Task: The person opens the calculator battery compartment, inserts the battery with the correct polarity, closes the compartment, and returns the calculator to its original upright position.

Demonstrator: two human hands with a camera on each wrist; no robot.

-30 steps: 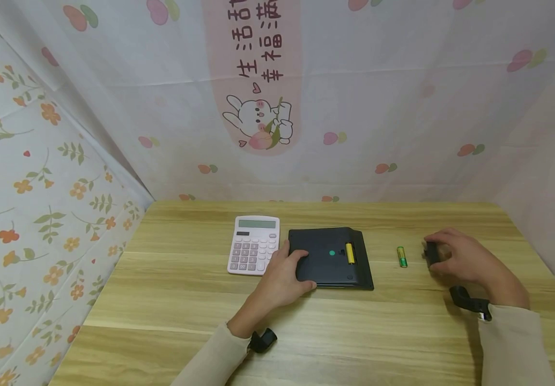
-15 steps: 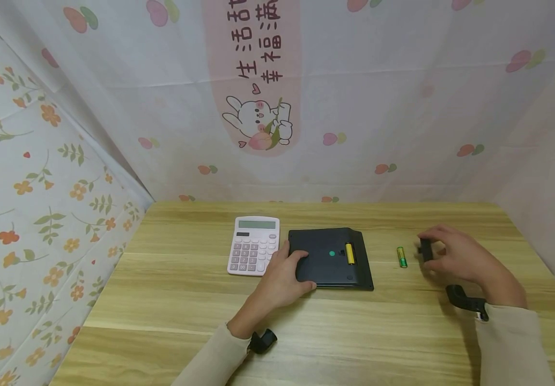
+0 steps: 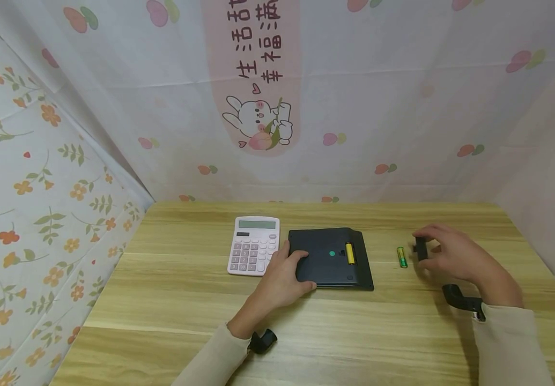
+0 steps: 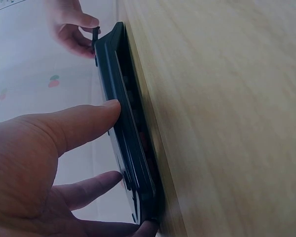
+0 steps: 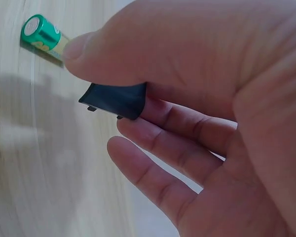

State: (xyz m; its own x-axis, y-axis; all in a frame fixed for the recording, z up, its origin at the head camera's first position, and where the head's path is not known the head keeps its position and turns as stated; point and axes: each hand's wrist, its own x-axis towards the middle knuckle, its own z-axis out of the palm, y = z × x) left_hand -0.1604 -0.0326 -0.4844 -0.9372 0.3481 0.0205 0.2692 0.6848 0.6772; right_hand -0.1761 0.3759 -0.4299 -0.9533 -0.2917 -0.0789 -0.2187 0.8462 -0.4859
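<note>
A black calculator (image 3: 323, 274) lies face down on the table, with a yellow battery (image 3: 350, 254) in its open battery slot. My left hand (image 3: 279, 276) grips its left end; in the left wrist view the thumb (image 4: 96, 121) presses the near edge and other fingers reach the back and the corner. Between thumb and fingers, my right hand (image 3: 458, 256) pinches a black battery cover (image 3: 421, 249). Small tabs show along the cover's edge in the right wrist view. Just left of that hand lies a loose green and yellow battery (image 3: 402, 257).
A white calculator (image 3: 254, 236) sits face up left of the black one, its lower right corner partly behind my left hand. The wooden table (image 3: 378, 332) ends at a patterned cloth backdrop (image 3: 161, 128). Another floral cloth (image 3: 26, 214) hangs on the left.
My right hand has moved a little to the left with the battery cover, closer to the loose battery. The left hand and both calculators have stayed in place.
</note>
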